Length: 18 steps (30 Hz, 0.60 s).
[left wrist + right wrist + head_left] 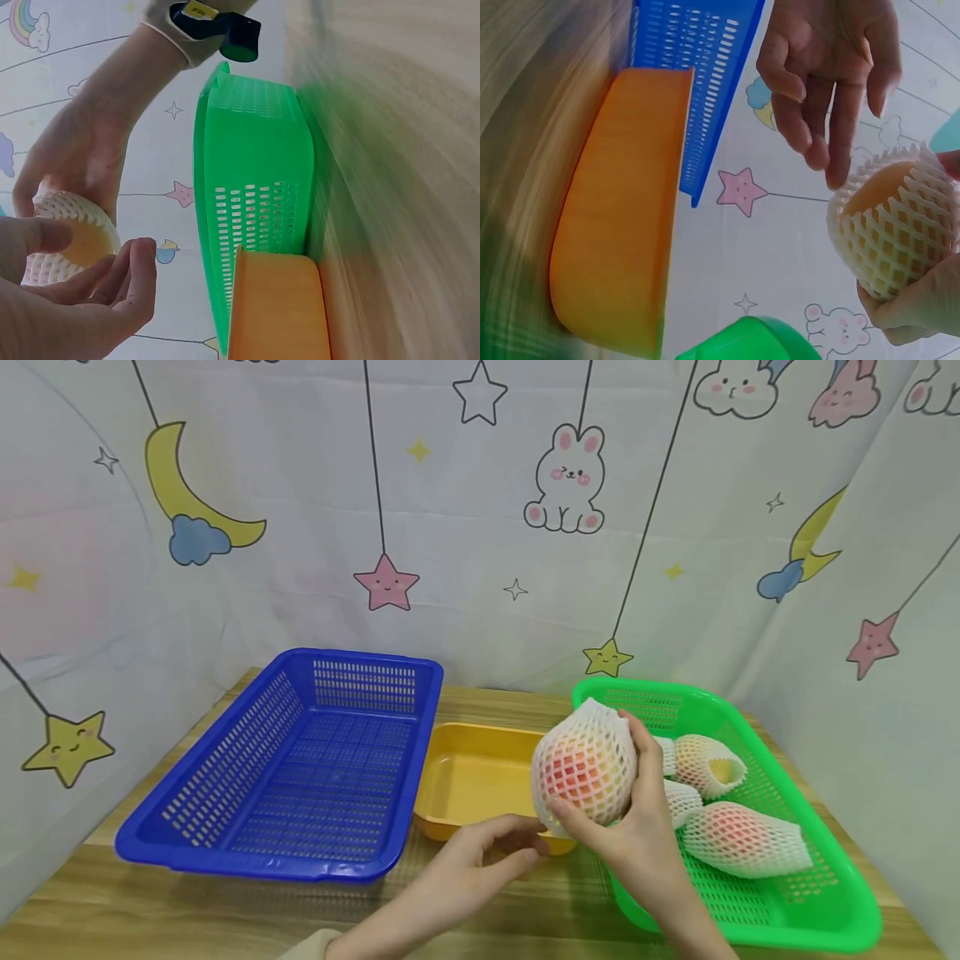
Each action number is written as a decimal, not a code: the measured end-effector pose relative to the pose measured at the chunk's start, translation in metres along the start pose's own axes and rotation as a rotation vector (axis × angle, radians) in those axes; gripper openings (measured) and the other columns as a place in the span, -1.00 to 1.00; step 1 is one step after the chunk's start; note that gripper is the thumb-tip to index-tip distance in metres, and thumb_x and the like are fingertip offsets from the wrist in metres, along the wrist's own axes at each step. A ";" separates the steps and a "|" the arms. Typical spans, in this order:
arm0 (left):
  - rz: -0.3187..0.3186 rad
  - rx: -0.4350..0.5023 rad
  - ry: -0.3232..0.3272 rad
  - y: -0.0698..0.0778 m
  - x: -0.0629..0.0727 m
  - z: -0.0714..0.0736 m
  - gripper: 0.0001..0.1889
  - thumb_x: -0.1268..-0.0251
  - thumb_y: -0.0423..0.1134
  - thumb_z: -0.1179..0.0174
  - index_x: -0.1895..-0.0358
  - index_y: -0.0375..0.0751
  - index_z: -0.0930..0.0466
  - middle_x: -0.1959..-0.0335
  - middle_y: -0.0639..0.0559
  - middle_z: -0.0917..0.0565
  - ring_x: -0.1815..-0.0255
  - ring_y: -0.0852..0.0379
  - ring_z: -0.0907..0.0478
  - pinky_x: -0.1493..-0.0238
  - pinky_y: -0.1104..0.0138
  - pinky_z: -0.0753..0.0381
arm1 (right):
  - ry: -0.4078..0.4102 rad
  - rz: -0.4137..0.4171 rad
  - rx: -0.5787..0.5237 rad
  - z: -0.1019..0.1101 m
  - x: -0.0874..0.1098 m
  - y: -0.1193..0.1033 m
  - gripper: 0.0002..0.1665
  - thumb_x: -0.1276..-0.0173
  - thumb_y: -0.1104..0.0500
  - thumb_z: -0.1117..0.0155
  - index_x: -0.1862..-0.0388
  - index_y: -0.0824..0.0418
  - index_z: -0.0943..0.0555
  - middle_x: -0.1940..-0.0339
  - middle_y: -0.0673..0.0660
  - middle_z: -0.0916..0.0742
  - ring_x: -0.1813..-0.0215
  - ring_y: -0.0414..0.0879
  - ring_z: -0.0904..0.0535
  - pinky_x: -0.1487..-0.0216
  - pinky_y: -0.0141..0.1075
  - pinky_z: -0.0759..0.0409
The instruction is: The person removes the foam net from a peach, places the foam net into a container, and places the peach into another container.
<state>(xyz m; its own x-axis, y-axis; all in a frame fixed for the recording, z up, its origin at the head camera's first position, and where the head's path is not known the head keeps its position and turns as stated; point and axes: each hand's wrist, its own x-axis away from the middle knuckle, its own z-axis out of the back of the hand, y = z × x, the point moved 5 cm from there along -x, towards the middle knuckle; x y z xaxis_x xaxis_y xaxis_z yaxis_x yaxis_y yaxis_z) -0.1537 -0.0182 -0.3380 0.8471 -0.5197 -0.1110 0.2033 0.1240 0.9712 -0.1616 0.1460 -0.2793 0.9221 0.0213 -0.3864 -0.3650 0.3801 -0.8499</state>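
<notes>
My right hand [647, 827] holds a round red-and-yellow fruit [579, 772] in a white foam net, raised over the yellow tub. In the right wrist view, the net is open at one end and bare yellow fruit [881, 187] shows there. Thumb and fingers of the right hand [922, 300] grip the fruit's sides. Just below and left of it is my left hand [487, 853], its fingers loosely bent and holding nothing. Seen from the right wrist, the left hand's [831, 67] fingertips come close to the net's open end; whether they touch it I cannot tell.
A blue perforated basket [337, 768] stands on the left of the wooden table [247, 914]. The yellow tub [480, 781] sits between it and a green basket [817, 935]. Several netted fruits [738, 837] lie in the green one. A patterned curtain [480, 510] hangs behind.
</notes>
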 end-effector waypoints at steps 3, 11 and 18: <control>0.045 0.129 -0.030 -0.002 0.000 -0.002 -0.63 -0.44 -0.11 -0.03 -0.18 -0.21 -0.50 -0.03 -0.13 -0.65 0.00 0.16 -0.61 0.04 0.47 -0.58 | 0.008 0.006 -0.023 -0.004 0.002 0.000 0.21 -0.06 0.24 -0.50 -0.49 -0.21 0.06 -0.42 -0.05 -0.24 -0.28 -0.12 -0.35 -0.10 -0.33 -0.56; 0.075 0.246 -0.053 -0.005 -0.001 -0.004 -0.56 -0.46 -0.04 0.01 -0.24 -0.21 -0.46 -0.03 -0.21 -0.63 -0.02 0.12 -0.59 0.01 0.39 -0.59 | 0.019 0.062 -0.003 -0.014 0.007 -0.001 0.22 0.02 0.21 -0.56 -0.47 -0.18 0.01 -0.42 -0.04 -0.25 -0.25 -0.12 -0.37 -0.10 -0.32 -0.54; 0.055 0.275 -0.023 -0.005 -0.002 -0.001 -0.53 -0.45 -0.06 -0.01 -0.29 -0.26 -0.41 -0.19 -0.17 -0.56 -0.07 0.12 -0.57 -0.04 0.35 -0.58 | 0.020 0.056 0.014 -0.020 0.011 -0.001 0.25 0.08 0.16 -0.61 -0.46 -0.14 0.00 -0.34 0.00 -0.32 -0.23 -0.07 -0.40 -0.12 -0.18 -0.54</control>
<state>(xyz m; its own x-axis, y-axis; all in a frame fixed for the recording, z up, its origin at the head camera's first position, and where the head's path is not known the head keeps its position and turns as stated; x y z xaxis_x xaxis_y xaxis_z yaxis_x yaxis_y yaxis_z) -0.1562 -0.0165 -0.3432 0.8412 -0.5379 -0.0547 0.0136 -0.0801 0.9967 -0.1538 0.1274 -0.2892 0.8973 0.0247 -0.4408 -0.4143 0.3918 -0.8215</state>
